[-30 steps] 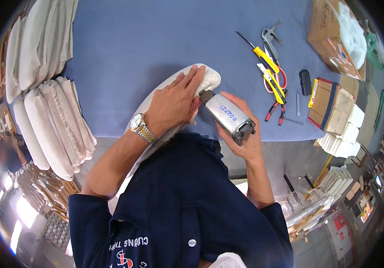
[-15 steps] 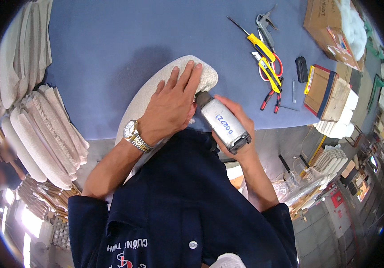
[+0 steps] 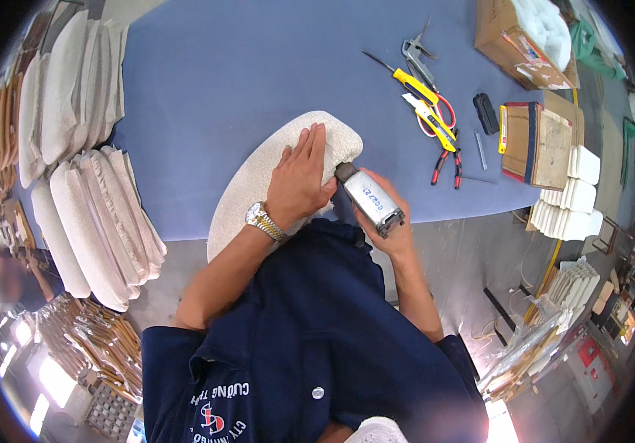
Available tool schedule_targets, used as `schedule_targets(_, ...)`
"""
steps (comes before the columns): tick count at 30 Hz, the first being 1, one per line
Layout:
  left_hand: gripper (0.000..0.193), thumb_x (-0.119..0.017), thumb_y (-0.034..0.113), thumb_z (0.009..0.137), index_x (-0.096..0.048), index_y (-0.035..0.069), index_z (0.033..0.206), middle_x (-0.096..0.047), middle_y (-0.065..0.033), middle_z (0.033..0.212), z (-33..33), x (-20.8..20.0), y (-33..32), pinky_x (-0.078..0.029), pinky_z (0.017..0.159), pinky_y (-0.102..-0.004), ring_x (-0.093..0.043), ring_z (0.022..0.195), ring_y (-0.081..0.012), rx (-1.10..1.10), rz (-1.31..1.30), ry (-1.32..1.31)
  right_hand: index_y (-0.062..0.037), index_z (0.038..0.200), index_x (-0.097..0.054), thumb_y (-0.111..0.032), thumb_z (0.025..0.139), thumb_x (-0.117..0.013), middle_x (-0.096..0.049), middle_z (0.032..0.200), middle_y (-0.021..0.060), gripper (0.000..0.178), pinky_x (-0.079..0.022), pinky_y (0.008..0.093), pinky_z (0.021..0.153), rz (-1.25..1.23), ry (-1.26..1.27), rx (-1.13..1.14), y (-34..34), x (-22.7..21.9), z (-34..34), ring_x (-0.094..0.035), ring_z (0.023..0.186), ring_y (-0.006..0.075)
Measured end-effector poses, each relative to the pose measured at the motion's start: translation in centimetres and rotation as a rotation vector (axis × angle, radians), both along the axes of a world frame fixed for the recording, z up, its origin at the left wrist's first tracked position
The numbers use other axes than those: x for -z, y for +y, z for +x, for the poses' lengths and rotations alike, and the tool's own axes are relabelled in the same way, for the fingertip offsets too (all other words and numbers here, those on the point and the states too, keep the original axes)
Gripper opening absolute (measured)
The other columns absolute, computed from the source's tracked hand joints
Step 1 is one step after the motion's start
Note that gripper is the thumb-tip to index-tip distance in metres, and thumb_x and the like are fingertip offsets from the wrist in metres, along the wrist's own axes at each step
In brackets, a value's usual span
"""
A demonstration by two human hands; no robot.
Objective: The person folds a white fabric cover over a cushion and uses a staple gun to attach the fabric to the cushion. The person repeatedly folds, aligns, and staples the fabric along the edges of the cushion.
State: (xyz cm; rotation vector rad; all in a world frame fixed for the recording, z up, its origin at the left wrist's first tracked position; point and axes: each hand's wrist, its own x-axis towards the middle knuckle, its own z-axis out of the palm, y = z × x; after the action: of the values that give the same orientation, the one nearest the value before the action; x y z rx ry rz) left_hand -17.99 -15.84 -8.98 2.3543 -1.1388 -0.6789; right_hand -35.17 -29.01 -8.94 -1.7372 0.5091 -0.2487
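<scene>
A curved, padded panel (image 3: 252, 173) covered in light beige fabric lies at the near edge of the blue table, partly over my lap. My left hand (image 3: 299, 177) rests on top of it with the fingers stretched out flat and the thumb by the panel's near edge. In my right hand (image 3: 395, 221) is a silver staple gun (image 3: 371, 198), gripped from its right side. The gun's dark nose meets or nearly meets the panel's right edge, close to my left thumb; exact contact is hard to make out.
On the blue table (image 3: 207, 74) to the right lie a yellow screwdriver (image 3: 415, 87), a grey air blow gun (image 3: 417, 63), a yellow utility knife (image 3: 432, 122), red-handled pliers (image 3: 447, 166) and a black case (image 3: 486, 113). Cardboard boxes (image 3: 513, 44) stand beyond. Beige covered panels (image 3: 100, 214) are stacked at left.
The view has shifted, so the table's things appear moved. My left hand's fingers have come closer together on the panel. The staple gun stays in my right hand at the panel's right edge.
</scene>
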Motion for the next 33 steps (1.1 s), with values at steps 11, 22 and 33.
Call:
schedule_targets(11, 0.090, -0.073, 0.040, 0.090, -0.029, 0.012, 0.163, -0.028, -0.0167, 0.169, -3.2, 1.5, 0.4, -0.026, 0.122, -0.0607, -0.026, 0.156, -0.0396, 0.002, -0.008, -0.035, -0.0012, 0.136, -0.063, -0.006, 0.083, -0.081, -0.072, 0.120, 0.0195, 0.056, -0.054, 0.0344, 0.094, -0.017, 0.277, 0.391, -1.8, 2.2, -6.7, -0.070, 0.108, 0.0223)
schedule_targets(22, 0.102, -0.075, 0.050, 0.084, -0.028, 0.004, 0.162, -0.026, -0.0202, 0.169, -2.9, 1.7, 1.8, -0.025, 0.123, -0.0605, -0.024, 0.157, -0.0377, 0.090, -0.058, -0.032, -0.0050, 0.142, -0.057, -0.017, 0.095, -0.066, -0.061, 0.131, 0.0235, 0.049, -0.049, 0.0444, 0.103, -0.599, 0.318, 0.186, -3.4, 8.2, -1.7, -0.059, 0.125, 0.0406)
schedule_targets(33, 0.099, -0.078, 0.037, 0.085, -0.026, 0.003, 0.162, -0.025, -0.0194, 0.169, -4.1, 2.1, 1.4, -0.025, 0.123, -0.0584, -0.024, 0.157, -0.0347, 0.101, -0.001, -0.065, 0.0046, 0.108, -0.067, -0.046, 0.106, -0.053, -0.063, 0.072, 0.0064, 0.052, -0.048, 0.0277, 0.045, 0.245, 0.471, 0.038, -2.6, 5.2, 5.9, -0.060, 0.054, 0.0140)
